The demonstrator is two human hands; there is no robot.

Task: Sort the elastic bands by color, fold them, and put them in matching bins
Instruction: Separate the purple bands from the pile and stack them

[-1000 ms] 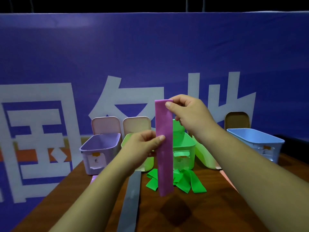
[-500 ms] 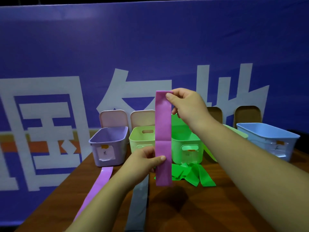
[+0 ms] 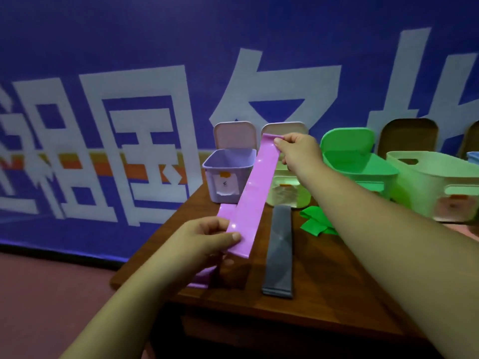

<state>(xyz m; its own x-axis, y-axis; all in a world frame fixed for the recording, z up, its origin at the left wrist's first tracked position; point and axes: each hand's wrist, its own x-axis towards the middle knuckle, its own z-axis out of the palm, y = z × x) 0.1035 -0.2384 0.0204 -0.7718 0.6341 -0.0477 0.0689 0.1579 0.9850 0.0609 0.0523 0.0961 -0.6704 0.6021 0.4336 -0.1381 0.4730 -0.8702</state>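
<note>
A purple elastic band (image 3: 252,193) is stretched slantwise above the table between both hands. My right hand (image 3: 295,150) pinches its far top end, in front of the bins. My left hand (image 3: 207,237) pinches its near lower end. The purple bin (image 3: 228,174) stands open just behind the band. Another purple band (image 3: 199,278) lies on the table under my left hand, partly hidden. A grey band (image 3: 280,250) lies flat to the right. Green bands (image 3: 316,221) are heaped beside my right forearm.
A row of open bins runs along the back of the wooden table (image 3: 337,294): pale yellow-green (image 3: 287,193), bright green (image 3: 363,169), light green (image 3: 435,187), and a blue one (image 3: 473,158) at the right edge. The table's left corner drops off near my left hand.
The view swung left and down. The band went from hanging upright to slanted, my left hand sliding down to its lower end and pulling it toward me.
</note>
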